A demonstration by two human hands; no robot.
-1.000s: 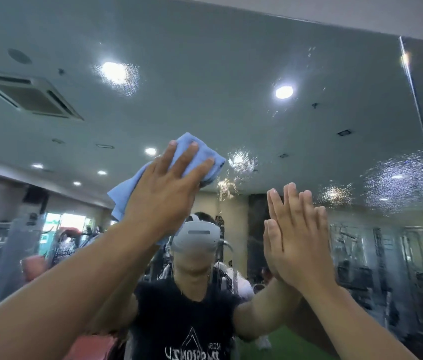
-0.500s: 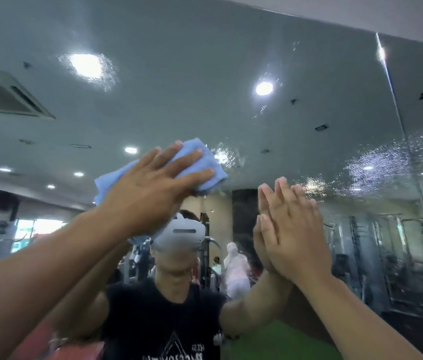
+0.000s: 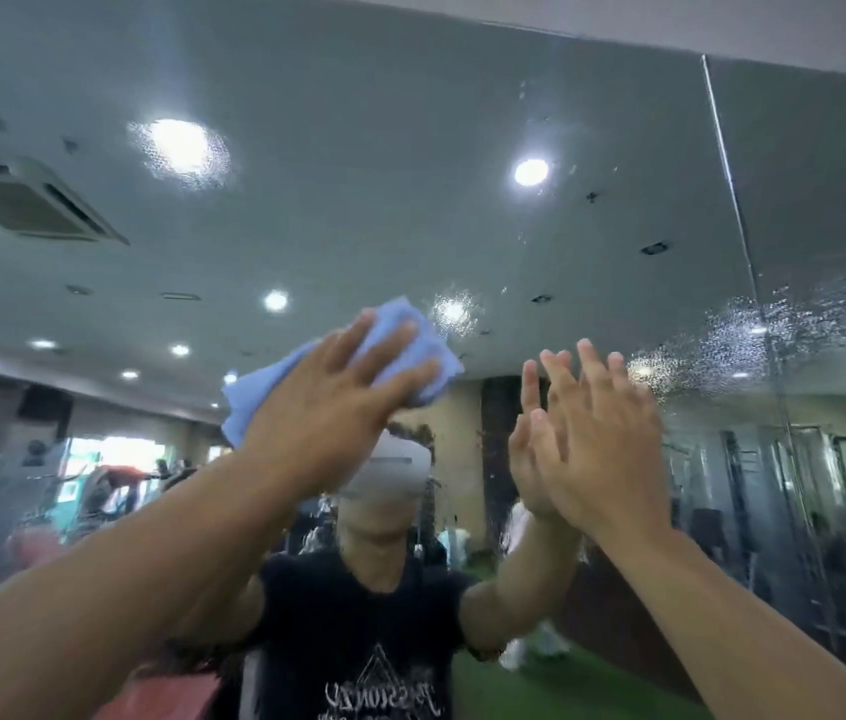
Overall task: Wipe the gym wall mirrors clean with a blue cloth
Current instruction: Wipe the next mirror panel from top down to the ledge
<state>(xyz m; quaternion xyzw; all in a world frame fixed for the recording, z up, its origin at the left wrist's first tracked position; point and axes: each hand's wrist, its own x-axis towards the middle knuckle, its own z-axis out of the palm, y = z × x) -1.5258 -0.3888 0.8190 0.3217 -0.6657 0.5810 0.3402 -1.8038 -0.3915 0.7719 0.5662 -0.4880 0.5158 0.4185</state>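
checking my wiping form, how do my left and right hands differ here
The left hand presses the blue cloth to the mirror; the right hand lies bare on the glass. Left fingers spread and tilt rightward; right fingers point more upright. Both are flat, fingers straight.

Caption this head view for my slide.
Left hand presses blue cloth on the droplet-speckled gym mirror; right hand rests flat alongside.
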